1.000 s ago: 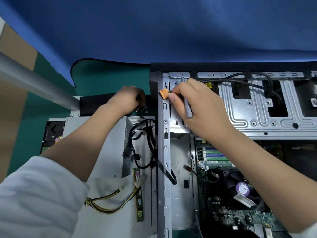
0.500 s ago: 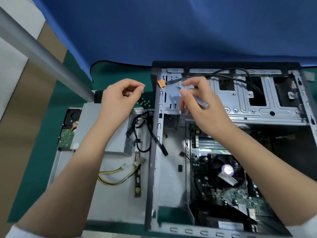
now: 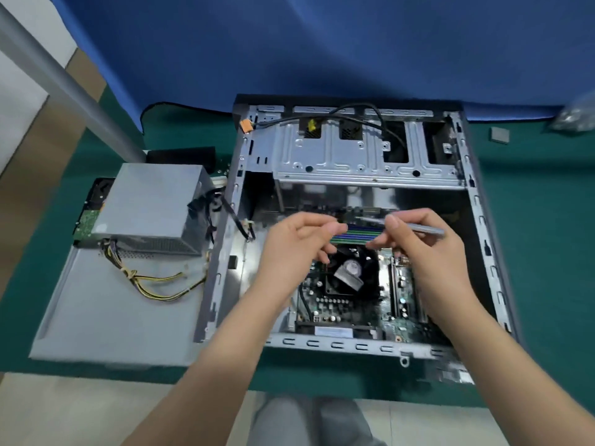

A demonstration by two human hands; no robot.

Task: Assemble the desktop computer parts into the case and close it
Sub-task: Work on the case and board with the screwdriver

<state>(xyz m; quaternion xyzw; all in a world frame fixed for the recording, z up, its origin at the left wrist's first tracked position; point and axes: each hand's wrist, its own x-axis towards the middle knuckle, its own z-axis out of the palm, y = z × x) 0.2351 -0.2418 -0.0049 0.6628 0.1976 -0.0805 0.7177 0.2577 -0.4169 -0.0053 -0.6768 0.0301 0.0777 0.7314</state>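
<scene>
Both of my hands have come down from the top left corner of the case (image 3: 476,201) to the middle of the frame, over the motherboard (image 3: 347,304). My right hand (image 3: 428,249) grips a thin grey screwdriver (image 3: 418,227) across its curled fingers, tip pointing left. My left hand (image 3: 289,249) has its fingertips pinched together just beside that tip; I judge it holds a small screw, though the thing itself is too small and blurred to see.

At the left of the frame the power supply (image 3: 151,204) sits on the loose side panel (image 3: 106,317), outside the case, its black and yellow cables (image 3: 154,284) trailing across the panel. It looks like a heavy, stiff metal box, so I would take it by its flat sides with both hands, never by the cables, which are soft and would strain at their roots. The motherboard is fragile, so the tool tip should stay off its small parts. A screw is light and slippery, easily dropped beside the fan (image 3: 351,272). An orange plug (image 3: 246,126) hangs at the case's top left corner.
</scene>
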